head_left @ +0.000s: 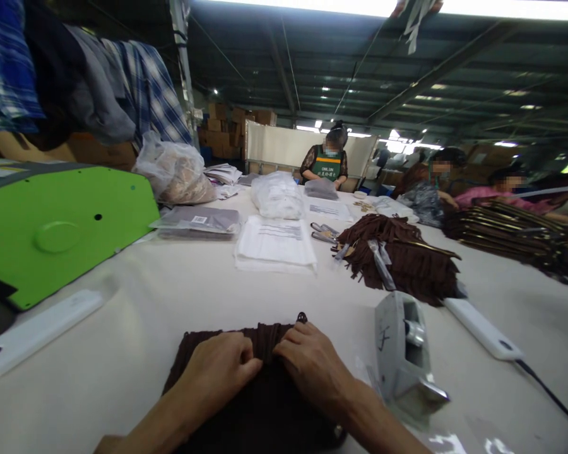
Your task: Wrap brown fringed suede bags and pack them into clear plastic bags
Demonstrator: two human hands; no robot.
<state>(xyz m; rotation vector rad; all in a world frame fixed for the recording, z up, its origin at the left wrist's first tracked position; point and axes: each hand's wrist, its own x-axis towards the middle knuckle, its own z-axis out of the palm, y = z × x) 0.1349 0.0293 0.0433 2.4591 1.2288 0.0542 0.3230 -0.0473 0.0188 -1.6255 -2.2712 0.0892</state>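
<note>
A dark brown fringed bag (pixel 265 403) lies flat on the table right in front of me. A small metal-looking fitting (pixel 301 317) shows at its top edge, by my right fingertips. My left hand (pixel 222 366) is closed over the upper part of the bag, thumb pressed against the curled fingers on the gathered strands. Beside it, my right hand (pixel 307 356) has its fingers bent down and gripping the strands near the top edge. The two hands are a short gap apart. Both palms and the undersides of the fingers are hidden.
A grey tape dispenser (pixel 404 359) stands right of the bag. Beyond lie brown fringed pieces (pixel 397 255), white printed bags (pixel 277 243) and a grey packet (pixel 196 222). A green machine (pixel 66 227) and white bar-shaped devices (pixel 42 328) flank me. Co-workers (pixel 329 161) sit across the table.
</note>
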